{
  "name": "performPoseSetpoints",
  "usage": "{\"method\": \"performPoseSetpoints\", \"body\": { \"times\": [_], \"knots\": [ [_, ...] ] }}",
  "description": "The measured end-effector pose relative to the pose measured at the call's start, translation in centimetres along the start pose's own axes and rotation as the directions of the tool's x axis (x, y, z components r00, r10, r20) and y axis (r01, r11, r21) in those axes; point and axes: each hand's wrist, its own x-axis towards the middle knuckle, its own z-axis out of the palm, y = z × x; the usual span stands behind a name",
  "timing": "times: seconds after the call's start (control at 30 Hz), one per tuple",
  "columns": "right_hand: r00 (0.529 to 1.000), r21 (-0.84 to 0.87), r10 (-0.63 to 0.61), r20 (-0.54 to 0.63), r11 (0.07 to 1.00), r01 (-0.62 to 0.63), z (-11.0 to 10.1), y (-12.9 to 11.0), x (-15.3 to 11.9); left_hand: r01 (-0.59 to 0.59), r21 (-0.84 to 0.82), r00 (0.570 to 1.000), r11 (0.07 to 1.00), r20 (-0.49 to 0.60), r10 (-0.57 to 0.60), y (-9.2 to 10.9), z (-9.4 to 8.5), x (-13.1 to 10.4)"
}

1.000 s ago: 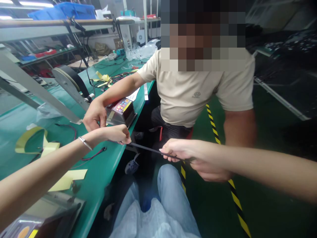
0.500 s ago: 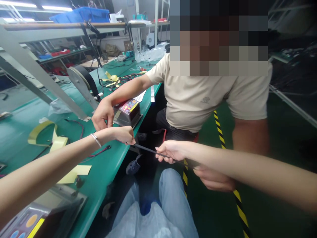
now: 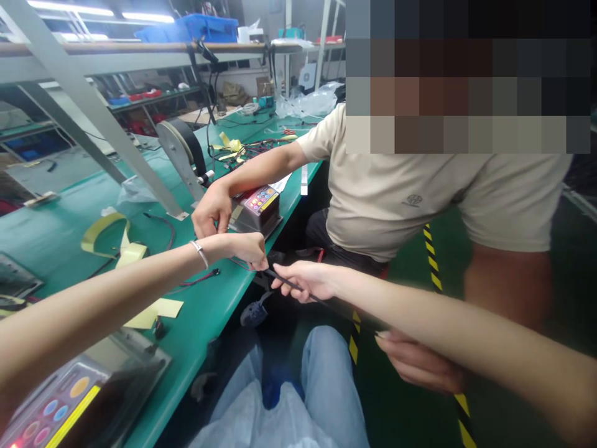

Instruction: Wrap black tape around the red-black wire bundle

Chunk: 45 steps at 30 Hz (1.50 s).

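Off the edge of the tabletop (image 3: pixel 205 336), in the head view, I see my left hand (image 3: pixel 247 249) and right hand (image 3: pixel 305 281) close together, both pinching a thin black cable (image 3: pixel 288 285). Its long axis runs from the left hand down-right, past the right hand, toward the co-worker's hand (image 3: pixel 420 367) below. The left hand is nearer the tabletop.

A single head-worn camera is looking forward and down from close range, taking in the wearer's own forearms and knees at the bottom edge, the green surface (image 3: pixel 56 230) running along the left, and a seated co-worker (image 3: pixel 420 193) facing it at upper right.
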Motion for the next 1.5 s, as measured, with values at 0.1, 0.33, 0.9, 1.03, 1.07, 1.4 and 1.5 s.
{"method": "performPoseSetpoints", "body": {
  "times": [0.1, 0.33, 0.9, 1.03, 1.07, 1.4, 1.5],
  "knots": [
    [0.999, 0.001, -0.035, -0.001, 0.999, 0.035, 0.6, -0.7, 0.8, 0.007, 0.000, 0.999, 1.000, -0.038, -0.007, 0.0, 0.2, -0.2],
    [0.996, -0.018, 0.050, 0.076, 0.999, -0.049, 0.3, -1.1, 1.5, -0.009, -0.055, 0.998, 0.998, -0.067, 0.006, 0.2, 0.1, -0.6],
    [0.983, -0.602, -0.021, 0.182, 0.788, 0.128, -6.8, 5.3, -6.9, -0.030, -0.321, 0.967, 0.947, 0.231, 0.109, -1.3, -1.4, 0.3],
    [0.993, -0.761, 0.041, 0.109, 0.646, 0.057, -9.6, 5.2, -9.5, -0.101, -0.259, 0.931, 0.961, 0.316, 0.183, -1.6, -2.1, 0.6],
    [0.996, -0.759, 0.022, 0.084, 0.650, 0.050, -9.9, 5.2, -9.9, -0.130, -0.218, 0.927, 0.967, 0.319, 0.197, -1.4, -2.1, 0.6],
    [0.854, -0.854, -0.478, -0.205, 0.514, 0.083, -3.5, 7.9, -8.7, -0.398, 0.094, 0.902, 0.913, 0.220, 0.371, 4.7, 3.9, 2.0],
    [0.871, -0.646, -0.424, -0.248, 0.742, 0.178, -3.2, 7.9, -8.6, -0.396, 0.029, 0.900, 0.918, 0.211, 0.382, 5.0, 4.7, 2.6]
  ]
}}
